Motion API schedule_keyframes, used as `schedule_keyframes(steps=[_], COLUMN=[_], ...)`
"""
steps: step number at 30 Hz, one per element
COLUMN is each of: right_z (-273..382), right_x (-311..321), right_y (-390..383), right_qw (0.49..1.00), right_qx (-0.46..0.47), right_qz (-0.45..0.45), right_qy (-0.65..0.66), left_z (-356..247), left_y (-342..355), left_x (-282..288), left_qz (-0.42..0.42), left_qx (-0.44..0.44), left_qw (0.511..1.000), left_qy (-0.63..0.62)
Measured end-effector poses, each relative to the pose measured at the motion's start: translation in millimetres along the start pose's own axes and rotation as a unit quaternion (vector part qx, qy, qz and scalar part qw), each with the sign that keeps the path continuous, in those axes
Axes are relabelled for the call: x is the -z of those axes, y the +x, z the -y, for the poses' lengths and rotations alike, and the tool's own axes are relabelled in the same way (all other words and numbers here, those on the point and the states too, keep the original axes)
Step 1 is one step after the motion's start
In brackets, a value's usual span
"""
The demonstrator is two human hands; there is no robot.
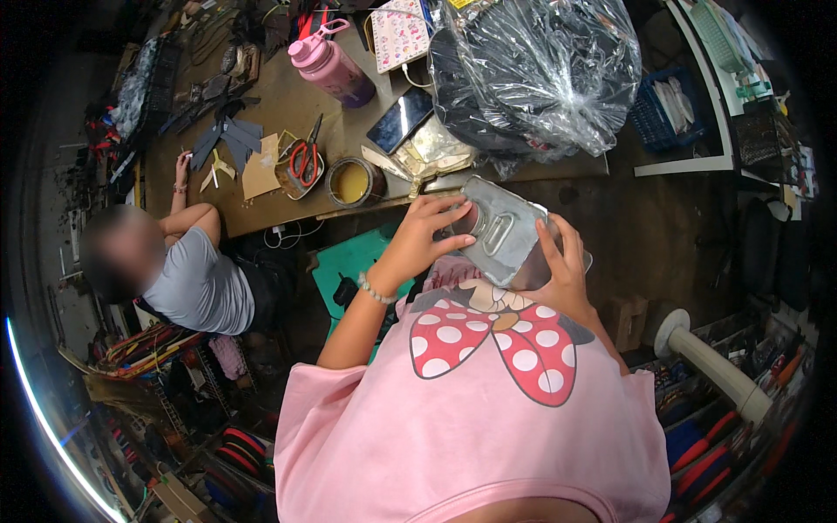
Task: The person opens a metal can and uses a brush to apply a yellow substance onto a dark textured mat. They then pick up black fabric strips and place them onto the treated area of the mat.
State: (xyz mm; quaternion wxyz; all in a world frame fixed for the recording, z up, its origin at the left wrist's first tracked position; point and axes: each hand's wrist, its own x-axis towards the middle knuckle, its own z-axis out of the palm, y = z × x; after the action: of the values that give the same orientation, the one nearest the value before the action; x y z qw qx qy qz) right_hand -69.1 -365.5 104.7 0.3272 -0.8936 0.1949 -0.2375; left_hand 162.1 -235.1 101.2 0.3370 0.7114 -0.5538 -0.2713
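A grey rectangular metal can [524,234] is held upright in front of my body, beside the table's near edge. Its top has a folding carry handle and a round cap or opening at the left side, partly covered by my fingers. My left hand [427,237] is closed over that round part, fingers on its rim. Against the can's right side, my right hand [563,266] grips with fingers over the edge. Just beyond the can, on the table, lie pale yellowish flat pieces [438,145]. A round pot [356,181] of yellow liquid stands left of them.
On the worktable [288,91] are red-handled scissors [305,164] in a small tray, a phone [401,118], a pink bottle [333,73] and a large plastic-wrapped black bundle [536,78]. A co-worker [199,283] sits at the left. Below the table is a green stool [342,263].
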Motion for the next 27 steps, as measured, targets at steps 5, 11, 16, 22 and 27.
schedule_keyframes(steps=[5,11,16,22,27], right_z=[4,10,13,14,17], right_x=[3,2,6,4,1], right_y=[6,15,20,23,26], right_qw=[1.000,0.999,0.999,0.999,0.998], right_qx=[-0.003,0.031,0.018,0.037,0.034], right_qz=[-0.001,-0.009,-0.010,-0.021,-0.046], right_qy=[0.007,0.011,0.025,0.009,0.021], left_z=[-13,-27,-19,-31,-47], left_y=[-15,-17,-14,-15,-16], left_x=[15,-7,-2,-8,-10], left_qz=[-0.072,-0.032,-0.043,0.038,0.037], left_qx=[0.005,-0.045,-0.017,-0.027,-0.060], left_qw=[0.996,0.998,0.999,0.999,0.997], left_qy=[-0.046,0.007,-0.017,0.014,0.036])
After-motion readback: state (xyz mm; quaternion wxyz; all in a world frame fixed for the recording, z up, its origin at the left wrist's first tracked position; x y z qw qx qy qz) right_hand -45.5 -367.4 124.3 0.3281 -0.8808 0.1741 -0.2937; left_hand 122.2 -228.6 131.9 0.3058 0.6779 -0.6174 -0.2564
